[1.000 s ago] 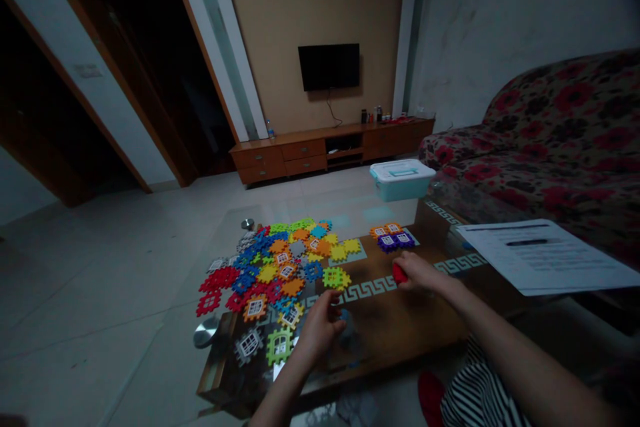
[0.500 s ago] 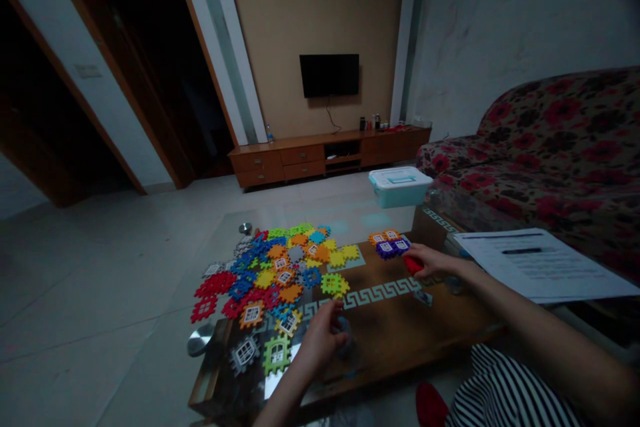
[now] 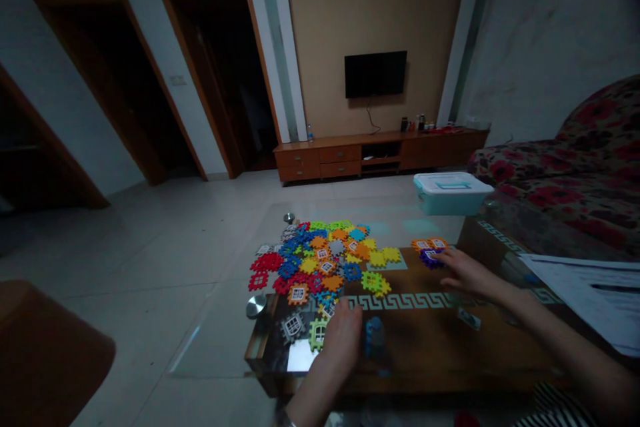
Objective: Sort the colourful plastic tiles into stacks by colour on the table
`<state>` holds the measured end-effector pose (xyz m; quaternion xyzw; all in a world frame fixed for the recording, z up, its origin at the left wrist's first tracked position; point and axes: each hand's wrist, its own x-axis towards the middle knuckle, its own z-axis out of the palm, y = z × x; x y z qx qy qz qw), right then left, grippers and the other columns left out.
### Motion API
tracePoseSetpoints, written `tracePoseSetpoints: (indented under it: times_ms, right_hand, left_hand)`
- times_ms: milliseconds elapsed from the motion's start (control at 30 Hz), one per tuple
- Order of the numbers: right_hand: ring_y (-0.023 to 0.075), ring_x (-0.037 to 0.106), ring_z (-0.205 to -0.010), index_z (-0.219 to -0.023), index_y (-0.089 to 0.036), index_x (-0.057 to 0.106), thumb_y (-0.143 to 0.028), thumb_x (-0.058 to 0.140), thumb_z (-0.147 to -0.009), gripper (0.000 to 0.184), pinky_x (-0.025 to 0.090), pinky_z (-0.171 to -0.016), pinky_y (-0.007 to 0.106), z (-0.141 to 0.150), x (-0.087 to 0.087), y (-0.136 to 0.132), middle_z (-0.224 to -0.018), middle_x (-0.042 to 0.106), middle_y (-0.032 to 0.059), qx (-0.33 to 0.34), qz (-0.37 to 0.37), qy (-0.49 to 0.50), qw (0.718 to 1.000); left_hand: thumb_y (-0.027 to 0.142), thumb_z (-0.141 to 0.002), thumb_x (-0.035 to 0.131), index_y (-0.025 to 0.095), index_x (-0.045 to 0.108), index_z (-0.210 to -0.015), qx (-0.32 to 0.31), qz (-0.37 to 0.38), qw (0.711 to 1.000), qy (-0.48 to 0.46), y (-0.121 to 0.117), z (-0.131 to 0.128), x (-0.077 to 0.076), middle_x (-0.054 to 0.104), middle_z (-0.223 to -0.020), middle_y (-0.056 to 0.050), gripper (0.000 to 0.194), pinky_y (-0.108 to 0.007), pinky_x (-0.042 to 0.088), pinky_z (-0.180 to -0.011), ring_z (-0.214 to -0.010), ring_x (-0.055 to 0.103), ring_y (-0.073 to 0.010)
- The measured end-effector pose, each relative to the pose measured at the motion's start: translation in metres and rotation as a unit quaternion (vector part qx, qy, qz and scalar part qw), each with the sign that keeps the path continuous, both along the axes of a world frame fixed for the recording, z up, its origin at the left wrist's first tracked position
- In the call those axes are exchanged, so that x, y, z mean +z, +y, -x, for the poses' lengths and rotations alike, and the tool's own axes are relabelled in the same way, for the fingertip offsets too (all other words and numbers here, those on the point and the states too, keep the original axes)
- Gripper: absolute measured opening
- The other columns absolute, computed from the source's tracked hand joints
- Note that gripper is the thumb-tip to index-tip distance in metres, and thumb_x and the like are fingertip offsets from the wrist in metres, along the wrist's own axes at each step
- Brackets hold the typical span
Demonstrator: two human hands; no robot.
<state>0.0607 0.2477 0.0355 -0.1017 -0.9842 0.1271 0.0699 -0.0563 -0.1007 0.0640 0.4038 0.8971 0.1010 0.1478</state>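
My left hand [image 3: 345, 330] is over the near edge of a pile of gear-edged plastic building tiles [image 3: 310, 265]. Its fingers are loosely bent and slightly apart, with nothing visible in them. It partly covers a yellow tile with a white window [image 3: 329, 311] and borders a light green window tile [image 3: 317, 333]. My right hand [image 3: 465, 273] reaches from the right with fingers apart, its fingertips over purple window tiles [image 3: 430, 257]. Two orange window tiles [image 3: 430, 244] adjoin these on the far side. Whatever lies beneath the right palm is hidden.
The glass-topped table [image 3: 415, 347] has a grey window tile [image 3: 293, 326] near its left end. Papers with a pen [image 3: 590, 300] lie at right. A lidded teal box [image 3: 453, 197] stands at the far right. Beyond are a TV cabinet [image 3: 340, 163] and flowered sofa [image 3: 545, 167].
The view has swung left. My left hand has shifted left toward the window tiles. My right hand has moved onto the purple tiles; the red piece it held is no longer visible.
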Motion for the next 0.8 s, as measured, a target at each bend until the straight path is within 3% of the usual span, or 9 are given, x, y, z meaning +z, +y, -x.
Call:
tracePoseSetpoints:
  times_ms: [200,300,367,533,667,800]
  right_hand:
    - [0.0248,0.057,-0.108,-0.113,-0.019,0.066,-0.011,0.059,-0.079,0.035,0.045,-0.095,0.039,0.096,0.009,-0.150,-0.114,0.064,0.0123,0.154,0.051,0.076,0.984]
    - [0.0241,0.057,-0.104,-0.105,-0.017,0.068,-0.011,0.054,-0.083,0.026,0.045,-0.091,0.037,0.136,0.010,-0.215,-0.111,0.065,0.0120,0.171,0.041,0.078,0.981]
    - [0.0237,0.057,-0.104,-0.104,-0.017,0.068,-0.008,0.052,-0.084,0.027,0.045,-0.090,0.035,0.156,0.009,-0.243,-0.111,0.067,0.0120,0.193,0.027,0.077,0.978]
    - [0.0230,0.061,-0.098,-0.103,-0.017,0.070,-0.007,0.051,-0.084,0.028,0.045,-0.083,0.031,0.190,0.014,-0.270,-0.107,0.070,0.0121,0.197,-0.030,0.002,0.980]
    - [0.0272,0.064,-0.097,-0.108,-0.017,0.070,-0.010,0.059,-0.079,0.032,0.048,-0.080,0.034,0.203,0.032,-0.278,-0.109,0.070,0.0142,0.168,-0.083,-0.078,0.979]
    - [0.0307,0.065,-0.098,-0.100,-0.016,0.073,-0.007,0.063,-0.072,0.031,0.051,-0.080,0.037,0.212,0.040,-0.287,-0.109,0.070,0.0164,0.178,-0.101,-0.089,0.975]
  left_hand:
    - [0.003,-0.090,0.032,0.015,0.061,-0.113,0.131,-0.023,0.985,0.112,-0.003,0.045,0.010,0.057,-0.121,-0.013,0.039,-0.031,0.042,-0.090,-0.112,0.054,-0.0234]
    - [0.006,-0.091,0.031,0.014,0.060,-0.114,0.242,-0.032,0.954,0.175,-0.024,0.077,0.018,0.058,-0.119,-0.015,0.038,-0.033,0.041,-0.091,-0.114,0.054,-0.0260]
    - [0.006,-0.092,0.029,0.012,0.060,-0.116,0.289,-0.016,0.943,0.164,-0.043,0.095,0.017,0.058,-0.121,-0.017,0.039,-0.035,0.040,-0.093,-0.118,0.052,-0.0279]
    - [0.010,-0.092,0.033,0.014,0.060,-0.119,0.289,0.008,0.953,0.089,-0.076,0.125,0.002,0.061,-0.124,-0.016,0.038,-0.035,0.041,-0.091,-0.121,0.054,-0.0277]
    - [0.012,-0.090,0.040,0.018,0.060,-0.117,0.276,-0.008,0.958,0.077,-0.082,0.137,-0.006,0.063,-0.123,-0.011,0.034,-0.032,0.041,-0.088,-0.120,0.055,-0.0240]
    - [0.016,-0.087,0.050,0.017,0.060,-0.113,0.282,-0.043,0.956,0.067,-0.085,0.143,-0.010,0.063,-0.122,-0.012,0.028,-0.031,0.040,-0.087,-0.118,0.055,-0.0239]
